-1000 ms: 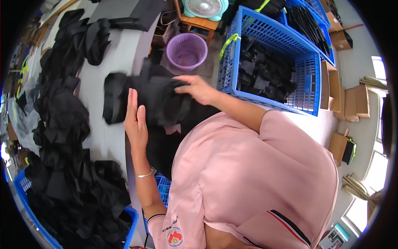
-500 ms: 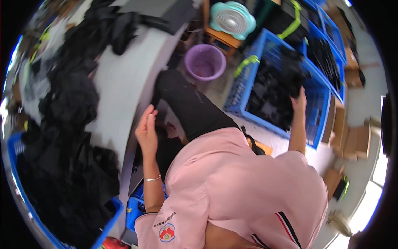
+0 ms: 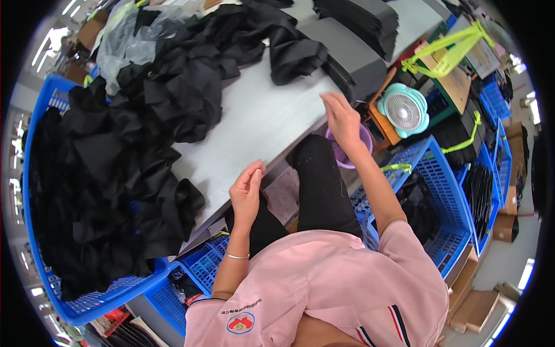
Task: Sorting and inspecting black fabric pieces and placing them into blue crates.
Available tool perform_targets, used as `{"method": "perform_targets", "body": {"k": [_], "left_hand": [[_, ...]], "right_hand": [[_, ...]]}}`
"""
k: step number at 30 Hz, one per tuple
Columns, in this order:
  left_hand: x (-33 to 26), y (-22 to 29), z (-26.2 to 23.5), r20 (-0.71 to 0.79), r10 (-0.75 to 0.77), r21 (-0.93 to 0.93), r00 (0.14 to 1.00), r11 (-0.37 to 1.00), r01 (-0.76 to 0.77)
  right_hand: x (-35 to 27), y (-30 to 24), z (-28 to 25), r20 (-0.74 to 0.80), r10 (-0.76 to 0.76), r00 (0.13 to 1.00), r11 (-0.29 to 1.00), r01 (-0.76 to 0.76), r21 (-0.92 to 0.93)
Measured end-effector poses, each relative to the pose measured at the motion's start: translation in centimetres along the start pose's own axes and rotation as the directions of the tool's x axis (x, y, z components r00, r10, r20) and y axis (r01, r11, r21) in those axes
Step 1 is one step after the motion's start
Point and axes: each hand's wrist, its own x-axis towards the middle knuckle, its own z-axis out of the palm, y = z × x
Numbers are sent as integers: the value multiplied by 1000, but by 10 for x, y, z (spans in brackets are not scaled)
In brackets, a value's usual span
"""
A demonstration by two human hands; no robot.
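Observation:
My left hand (image 3: 247, 189) hovers by the near edge of the grey-white table (image 3: 248, 124), its thumb closed against curled fingers and nothing visible in it. My right hand (image 3: 345, 122) reaches over the table edge further along, fingers stretched out and holding nothing. A long heap of crumpled black cloth pieces (image 3: 179, 87) lies across the table. It runs down into a large blue basket (image 3: 81, 315) on the left, which is piled with the same black cloth. Beyond my right hand are stacked flat black panels (image 3: 352, 40) on the table.
Right of my legs stands a blue crate (image 3: 448, 191) with black pieces inside. A purple bucket (image 3: 365, 139) sits partly behind my right wrist. A turquoise fan (image 3: 403, 111) rests on a wooden stool. Cardboard boxes (image 3: 475, 309) line the right side; clear plastic (image 3: 136, 43) lies at the far left.
My right hand has left the black cloth in the right-hand crate and come over to the table edge. The view has swung toward the table. My left hand remains beside the edge.

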Motion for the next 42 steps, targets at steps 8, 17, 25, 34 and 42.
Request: {"method": "perform_targets", "body": {"k": [8, 17, 25, 34, 42], "left_hand": [[32, 23, 7, 37, 125, 65, 992, 990, -127], [78, 52, 18, 144, 584, 549, 799, 624, -556], [45, 56, 26, 124, 480, 406, 868, 774, -486], [18, 81, 15, 264, 305, -15, 915, 950, -312], [-40, 72, 33, 539, 285, 43, 793, 930, -364]], "right_hand": [[106, 30, 96, 93, -28, 995, 944, 57, -326], [4, -105, 25, 139, -155, 978, 987, 160, -27], [-62, -116, 4, -85, -401, 912, 911, 407, 68], [-64, -111, 4, 350, -377, 858, 925, 334, 180], [-54, -110, 44, 411, -377, 830, 397, -257, 881]]}}
